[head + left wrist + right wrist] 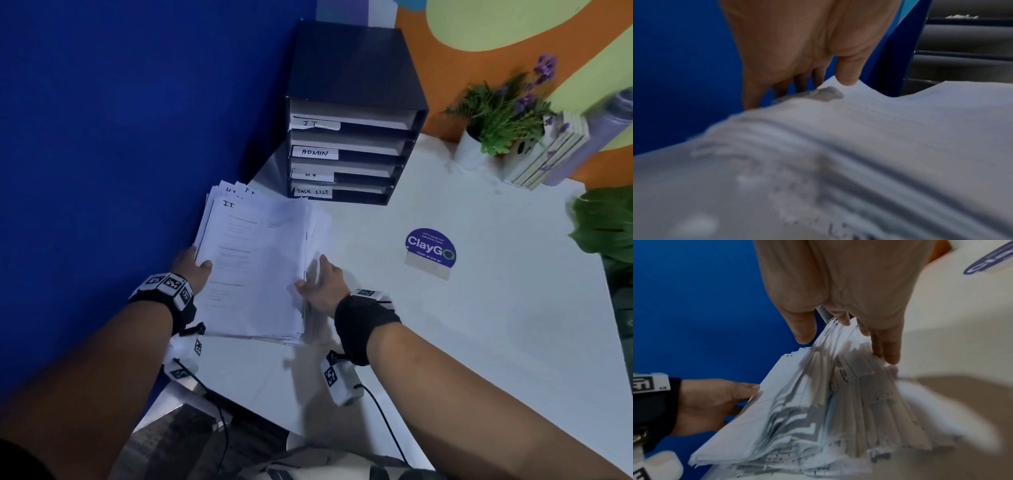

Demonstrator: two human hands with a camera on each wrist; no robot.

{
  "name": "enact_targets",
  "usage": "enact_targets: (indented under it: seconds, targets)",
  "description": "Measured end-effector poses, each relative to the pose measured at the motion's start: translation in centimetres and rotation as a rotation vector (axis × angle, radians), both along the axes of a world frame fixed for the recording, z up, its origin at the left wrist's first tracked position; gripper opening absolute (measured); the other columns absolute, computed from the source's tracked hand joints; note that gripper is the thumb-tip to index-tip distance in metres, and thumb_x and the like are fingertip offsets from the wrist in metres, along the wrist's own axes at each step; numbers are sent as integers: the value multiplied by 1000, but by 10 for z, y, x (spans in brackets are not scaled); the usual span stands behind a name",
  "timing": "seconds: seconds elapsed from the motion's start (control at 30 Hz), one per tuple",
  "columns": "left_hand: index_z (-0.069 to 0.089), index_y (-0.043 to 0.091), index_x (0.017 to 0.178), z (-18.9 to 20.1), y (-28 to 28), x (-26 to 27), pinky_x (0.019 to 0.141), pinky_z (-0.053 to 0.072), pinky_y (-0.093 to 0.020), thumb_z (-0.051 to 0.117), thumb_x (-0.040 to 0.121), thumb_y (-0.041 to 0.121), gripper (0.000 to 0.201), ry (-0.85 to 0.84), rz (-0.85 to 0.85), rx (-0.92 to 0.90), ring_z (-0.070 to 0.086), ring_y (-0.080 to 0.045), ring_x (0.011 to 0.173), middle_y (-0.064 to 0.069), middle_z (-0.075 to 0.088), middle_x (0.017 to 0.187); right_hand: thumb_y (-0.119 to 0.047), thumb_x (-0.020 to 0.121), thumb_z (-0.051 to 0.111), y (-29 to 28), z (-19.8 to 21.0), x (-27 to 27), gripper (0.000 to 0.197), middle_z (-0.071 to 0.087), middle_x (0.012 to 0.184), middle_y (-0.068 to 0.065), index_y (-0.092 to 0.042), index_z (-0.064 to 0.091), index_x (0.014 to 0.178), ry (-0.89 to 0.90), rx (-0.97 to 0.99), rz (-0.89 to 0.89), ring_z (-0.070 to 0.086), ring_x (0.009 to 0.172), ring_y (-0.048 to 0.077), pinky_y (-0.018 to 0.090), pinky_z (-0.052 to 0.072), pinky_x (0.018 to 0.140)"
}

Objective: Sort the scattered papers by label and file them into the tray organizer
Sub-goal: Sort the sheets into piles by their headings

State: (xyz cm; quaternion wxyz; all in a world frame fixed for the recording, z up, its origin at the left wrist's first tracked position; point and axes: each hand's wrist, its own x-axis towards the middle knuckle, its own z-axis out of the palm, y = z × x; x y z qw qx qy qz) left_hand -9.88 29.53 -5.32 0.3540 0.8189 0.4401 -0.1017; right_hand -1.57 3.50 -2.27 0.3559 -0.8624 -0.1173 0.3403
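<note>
Papers point(253, 267) lie stacked at the white table's point(479, 325) left edge, squared between both hands, likely for sorting: left hand point(193, 265) pinches one side, right hand point(320, 279) curls fingers point(888, 350) into the other. Tray organizer point(352, 113) behind already holds sheets in labelled trays.

White paper stack point(253, 267), "I.T." sheet topmost, before black labelled tray organizer point(352, 113).

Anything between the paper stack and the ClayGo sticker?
Head view: nothing; only bare white table separates the paper stack from the ClayGo sticker. The right hand holds the stack's near-right edge.
</note>
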Motion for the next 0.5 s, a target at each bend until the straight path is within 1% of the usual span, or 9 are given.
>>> enact_targets:
  seconds: [0.1,0.17,0.2,0.23,0.3,0.33,0.43,0.47,0.5]
  targets:
    - [8,17,154,-5,-2,0,112,30,-41,49,99,26,69,-3,32,-73,32,-34,138,-13,25,156,-44,91,56,1,-6,2,87,8,158,9,-21,0,153,44,15,-22,22,143,29,40,24,115]
    - [14,19,153,-6,-6,0,106,35,-39,56,95,19,72,-53,7,-99,41,-33,131,-12,36,149,-51,89,57,1,-12,4,91,4,159,9,-24,-1,153,60,-8,-38,18,145,30,41,21,117]
    - [17,19,152,-7,-9,1,105,36,-38,59,93,17,73,-80,-10,-102,43,-32,129,-12,40,147,-55,87,57,1,-15,5,92,5,159,10,-25,0,153,51,-45,-45,18,145,31,42,20,117]
    - [20,17,152,-8,-13,1,105,36,-38,63,90,16,75,-90,-26,-101,44,-32,128,-11,41,146,-57,84,57,1,-16,5,92,10,158,10,-27,2,152,24,-101,-51,21,143,33,44,22,116]
    - [22,14,151,-8,-24,4,106,38,-39,70,85,19,81,-73,-60,-91,44,-32,128,-12,40,147,-50,80,58,-1,-17,5,88,30,145,9,-27,7,148,-34,-199,-84,36,132,36,48,30,110]
    - [23,13,150,-9,-31,7,105,39,-39,72,83,20,83,-66,-72,-98,46,-32,126,-12,41,146,-44,80,58,-4,-19,6,84,35,139,9,-26,8,145,-44,-231,-92,41,127,37,50,32,107]
    - [30,9,144,-11,-58,15,102,42,-37,77,79,18,81,-98,-107,-137,50,-30,121,-12,48,138,-35,83,56,-24,-23,10,83,37,140,11,-30,3,147,-32,-291,-114,46,124,36,57,30,106]
    - [31,8,142,-12,-69,17,102,42,-37,78,78,17,80,-112,-126,-151,51,-29,121,-12,49,136,-33,85,56,-35,-24,12,84,35,142,12,-29,3,149,-37,-306,-142,45,126,36,56,29,108]
    - [31,7,140,-13,-80,19,102,42,-36,79,77,18,80,-117,-156,-168,51,-28,120,-12,50,135,-29,87,56,-49,-22,13,83,33,144,13,-26,3,151,-44,-326,-172,43,129,36,52,30,110]
